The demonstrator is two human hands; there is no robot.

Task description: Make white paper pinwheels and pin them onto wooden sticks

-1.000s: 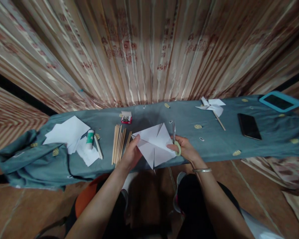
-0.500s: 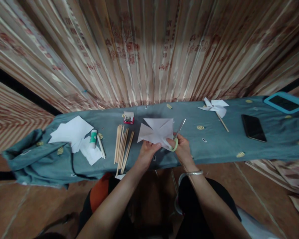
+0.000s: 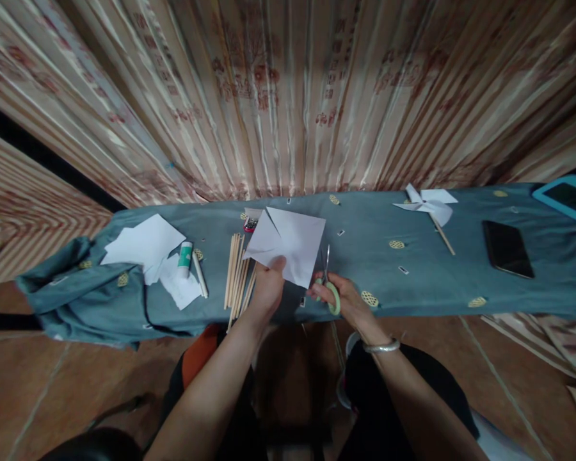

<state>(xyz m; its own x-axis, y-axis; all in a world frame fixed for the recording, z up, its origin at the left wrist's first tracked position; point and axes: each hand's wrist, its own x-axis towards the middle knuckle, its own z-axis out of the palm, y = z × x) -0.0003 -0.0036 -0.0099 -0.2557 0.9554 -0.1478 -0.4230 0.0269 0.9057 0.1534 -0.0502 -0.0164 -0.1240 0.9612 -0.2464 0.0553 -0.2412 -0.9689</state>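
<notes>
My left hand point(image 3: 270, 286) is closed on the lower edge of a white sheet of paper point(image 3: 297, 240), its thumb on top. Slits run inward from the sheet's edges toward the middle. To the right, my right hand point(image 3: 343, 296) grips scissors point(image 3: 335, 298) with pale green handles. The scissors' blades point up and stand slightly apart, just beside the paper's right edge. Under and left of the sheet lie several thin wooden sticks point(image 3: 235, 272). A small red box point(image 3: 251, 222) is partly covered by the paper's upper left corner.
White paper sheets point(image 3: 146, 242), a glue stick point(image 3: 185, 259) and a white pen-like stick point(image 3: 200, 274) lie at the left. A paper pinwheel point(image 3: 428, 205) on a stick, a black phone point(image 3: 507, 248) and a blue-framed tablet point(image 3: 569, 197) lie at the right. A patterned curtain point(image 3: 297, 96) hangs behind.
The paper has turned and moved left in my left hand, now over the small box and sticks. My right hand with the scissors has come away from the paper and lowered slightly.
</notes>
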